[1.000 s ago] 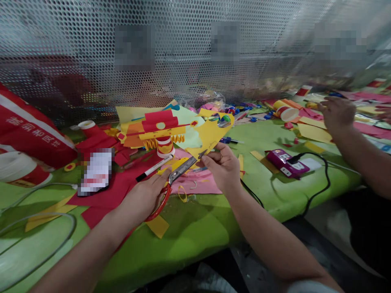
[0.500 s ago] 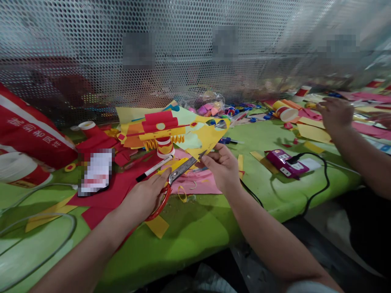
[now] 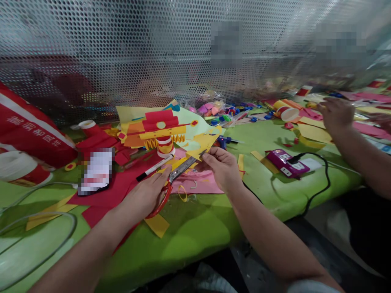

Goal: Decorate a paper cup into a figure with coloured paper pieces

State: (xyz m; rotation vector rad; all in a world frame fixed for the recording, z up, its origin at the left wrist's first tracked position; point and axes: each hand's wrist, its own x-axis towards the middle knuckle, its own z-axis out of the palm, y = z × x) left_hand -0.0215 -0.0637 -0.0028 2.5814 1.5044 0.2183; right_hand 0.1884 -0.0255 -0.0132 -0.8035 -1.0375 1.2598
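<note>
My left hand (image 3: 145, 193) is closed around the red handles of a pair of scissors (image 3: 182, 167), whose blades point up and to the right. Pinched between the thumb and fingers of my right hand (image 3: 225, 169) is a piece of yellow paper (image 3: 207, 142). The scissor tips lie at the paper's lower edge, close to my right fingertips. Just beyond stands a paper cup figure (image 3: 165, 146) with a red hat and a yellow pleated fringe. A white marker with a black cap (image 3: 154, 167) lies beside my left fingers.
A phone (image 3: 97, 171) rests on red paper (image 3: 125, 189) at left, near a red bag (image 3: 33, 130). To the right sit a purple power adapter (image 3: 285, 162) with a black cable and a blue glue gun (image 3: 224, 141). Another person's hand (image 3: 337, 116) is at far right.
The yellow paper has tipped lower and turned, so its upper part sits below where it was and uncovers more of the blue glue gun. Both hands have barely moved.
</note>
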